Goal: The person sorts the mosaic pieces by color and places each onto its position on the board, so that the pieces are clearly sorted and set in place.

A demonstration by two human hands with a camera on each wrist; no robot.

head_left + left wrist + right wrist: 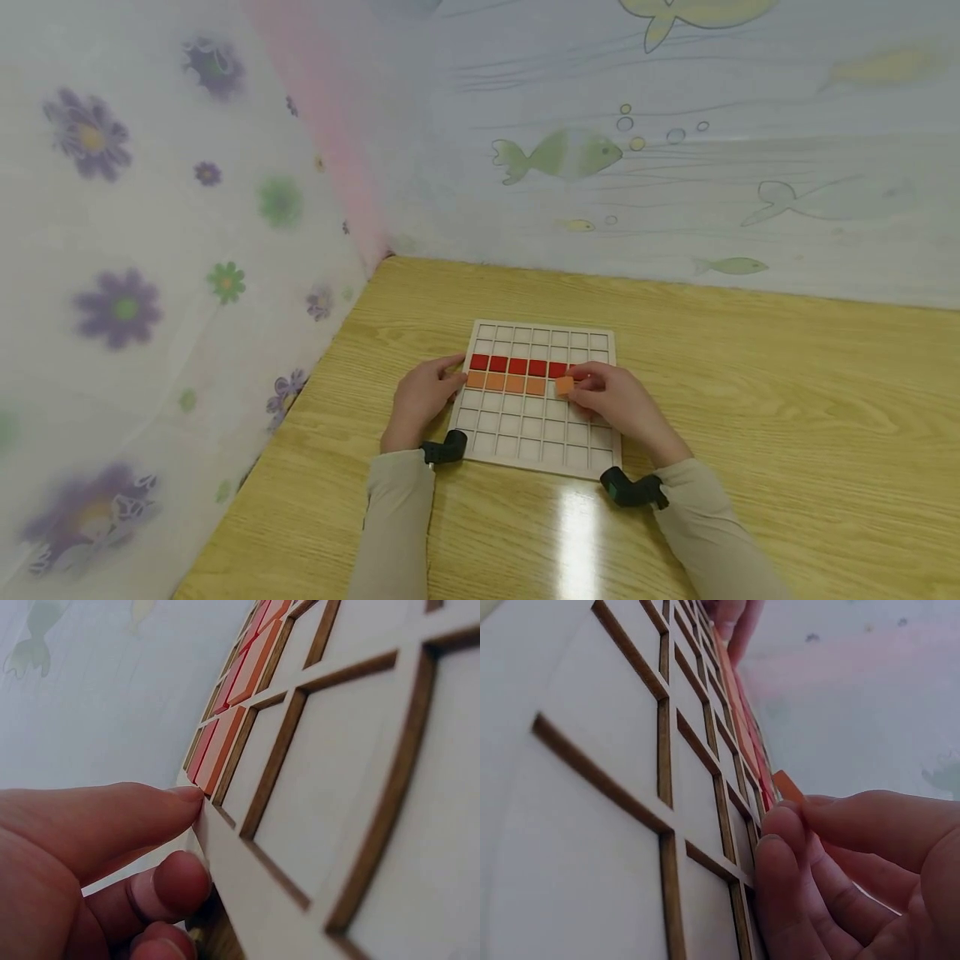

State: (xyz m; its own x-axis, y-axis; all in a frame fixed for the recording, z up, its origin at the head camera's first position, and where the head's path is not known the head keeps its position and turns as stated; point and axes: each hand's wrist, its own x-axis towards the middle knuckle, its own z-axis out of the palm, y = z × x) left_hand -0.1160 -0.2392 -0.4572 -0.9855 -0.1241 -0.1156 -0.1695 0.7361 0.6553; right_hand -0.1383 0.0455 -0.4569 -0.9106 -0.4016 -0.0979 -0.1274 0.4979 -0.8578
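A pale wooden grid board (517, 450) lies on the table, with a row of red square tiles (517, 367) and below it a row of orange square tiles (495, 382). My right hand (618, 400) pinches a loose orange tile (565, 386) between thumb and fingertips, tilted over the board just right of the orange row. In the right wrist view, that tile (789, 786) sticks out past the fingertips. My left hand (423, 396) holds the board's left edge beside the coloured rows. Its thumb (161, 814) touches the rim in the left wrist view, other fingers curled beneath.
The wood-grain table (787, 400) stretches to both sides of the board. A wall with painted flowers (120, 308) runs along the left, and one with painted fish (570, 154) stands behind. Dark wrist devices (630, 490) sit at both cuffs.
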